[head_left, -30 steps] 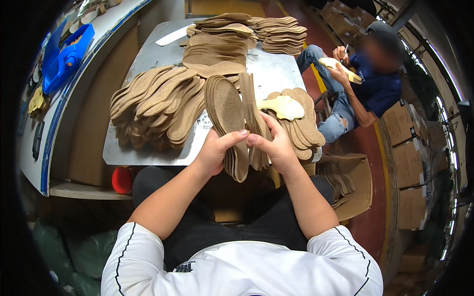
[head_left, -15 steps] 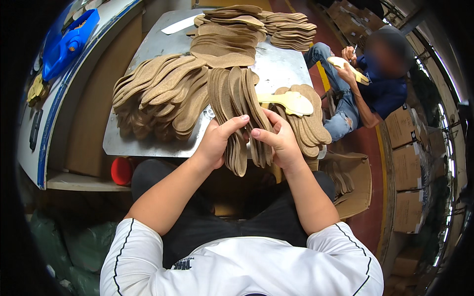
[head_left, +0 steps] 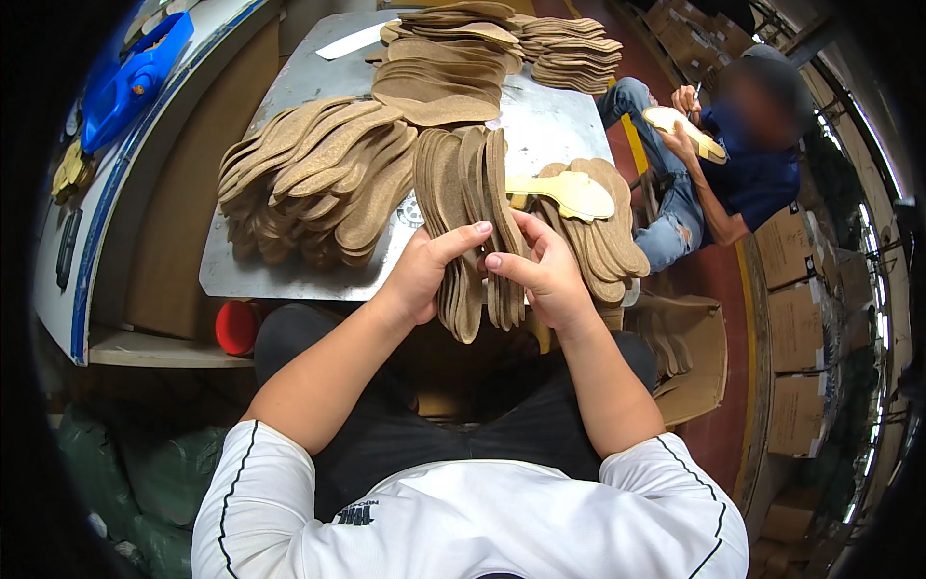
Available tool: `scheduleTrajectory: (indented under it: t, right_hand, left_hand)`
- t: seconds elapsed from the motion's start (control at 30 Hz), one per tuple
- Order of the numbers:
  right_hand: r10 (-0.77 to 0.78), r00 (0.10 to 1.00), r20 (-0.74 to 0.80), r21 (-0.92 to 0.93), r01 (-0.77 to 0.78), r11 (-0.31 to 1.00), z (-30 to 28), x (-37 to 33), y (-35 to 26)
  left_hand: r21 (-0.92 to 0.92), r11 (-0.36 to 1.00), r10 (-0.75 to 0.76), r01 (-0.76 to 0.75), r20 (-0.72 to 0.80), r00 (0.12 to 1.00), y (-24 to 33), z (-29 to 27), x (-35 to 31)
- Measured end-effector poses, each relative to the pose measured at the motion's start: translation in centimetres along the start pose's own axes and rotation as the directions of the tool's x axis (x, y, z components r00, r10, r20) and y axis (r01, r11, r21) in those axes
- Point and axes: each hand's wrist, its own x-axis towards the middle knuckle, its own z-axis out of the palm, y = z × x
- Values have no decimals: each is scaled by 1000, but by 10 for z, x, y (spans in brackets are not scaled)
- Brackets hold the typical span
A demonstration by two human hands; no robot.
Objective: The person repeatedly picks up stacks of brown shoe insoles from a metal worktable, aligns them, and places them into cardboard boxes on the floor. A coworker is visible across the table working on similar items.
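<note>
Between my two hands, at the table's near edge, a bundle of brown insoles [head_left: 445,188] stands on edge. My left hand [head_left: 422,274] grips its left side, thumb across the edges. On the right side my right hand [head_left: 552,278] is closed round the bundle, its thumb also on the edges and its other fingers partly hidden behind. The insoles are slightly fanned, with a gap near my thumbs. A pale yellow sole-shaped piece [head_left: 579,196] lies just beyond my right hand, on top of a fanned pile of brown insoles [head_left: 610,253].
The metal table [head_left: 280,283] bears a big insole heap [head_left: 318,183] at left, more stacks [head_left: 439,82] at the back and a white strip [head_left: 349,41]. Beside it are a red cylinder [head_left: 236,328], an open carton [head_left: 709,376] and a seated person [head_left: 748,183] holding a pale sole.
The bundle tilts slightly more upright and a little right, with both hands still on it. The view has shifted slightly. The seated person's hands have moved a little.
</note>
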Motion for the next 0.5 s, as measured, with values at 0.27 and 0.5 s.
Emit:
scheduleTrajectory:
  t: [0.27,0.5]
  right_hand:
    - [116,993,-2,93,-115,989,-4,-1,-1]
    - [118,992,-35,36,-117,993,0,-1,4]
  left_hand:
    - [50,997,-52,52,-3,999,0,-5,2]
    - [73,996,-54,55,-15,998,-3,-3,1]
